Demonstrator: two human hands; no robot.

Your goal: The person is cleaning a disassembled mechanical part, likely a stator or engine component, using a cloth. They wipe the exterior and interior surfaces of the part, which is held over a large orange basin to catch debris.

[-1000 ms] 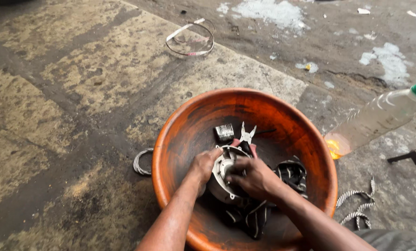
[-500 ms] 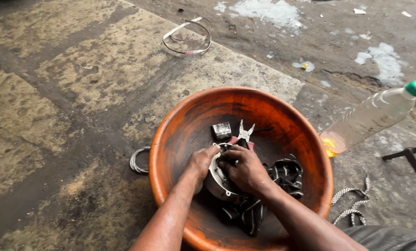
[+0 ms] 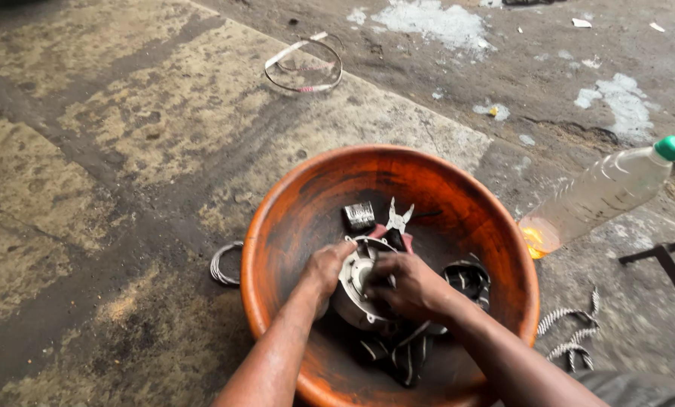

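Observation:
A large orange basin [image 3: 292,218] stands on the oily concrete ground. Inside it, my left hand [image 3: 325,269] grips the left rim of a round grey metal part [image 3: 355,280]. My right hand [image 3: 409,286] lies over the part's right side and middle, fingers curled on it. Behind the part lie a small ribbed metal cylinder [image 3: 359,215] and a pair of pliers [image 3: 398,221] with red handles. Dark striped cloth or belt pieces [image 3: 469,277] lie in the basin bottom, partly hidden by my right forearm.
A clear plastic bottle [image 3: 605,194] with a green cap and some yellow liquid lies to the basin's right. A wire ring [image 3: 304,66] lies on the ground far behind. Coiled springs [image 3: 223,264] sit left of the basin, a twisted cord [image 3: 571,332] at its right.
Both hands have stayed on the round metal part, shifting slightly around it. The view has drifted a little; nothing else has moved.

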